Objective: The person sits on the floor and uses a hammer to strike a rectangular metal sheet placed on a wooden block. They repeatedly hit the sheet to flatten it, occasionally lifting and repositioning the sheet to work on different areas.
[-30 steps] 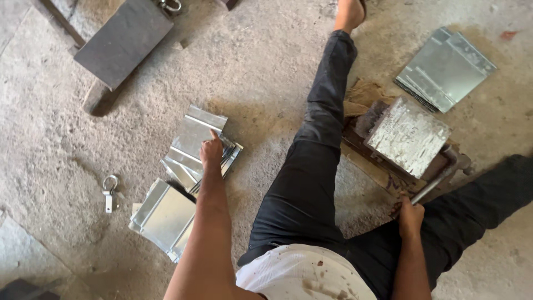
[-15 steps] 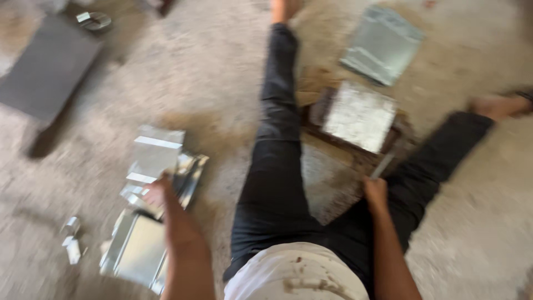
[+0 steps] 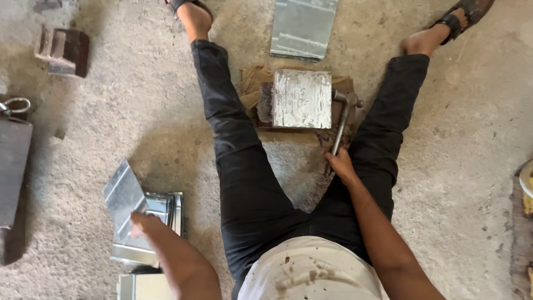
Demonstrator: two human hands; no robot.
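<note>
I sit on a concrete floor with my legs spread in black trousers. My left hand (image 3: pixel 143 224) grips a shiny folded sheet-metal piece (image 3: pixel 123 195), lifted tilted off a stack of like pieces (image 3: pixel 161 206) at my left. My right hand (image 3: pixel 340 164) is closed on the handle of a metal hammer (image 3: pixel 341 125), whose head lies beside a square steel block (image 3: pixel 302 98). The block rests on a brown rag between my legs.
A flat metal sheet (image 3: pixel 302 25) lies beyond the block. A dark metal plate (image 3: pixel 12 169) and a shackle (image 3: pixel 15 105) sit at the far left, a rusty block (image 3: pixel 63 51) at top left. More folded pieces (image 3: pixel 141 284) lie by my left arm.
My left hand has picked a folded sheet off the stack and raised it. The view has swung right, bringing the block and both legs to the centre. My right hand stays on the hammer.
</note>
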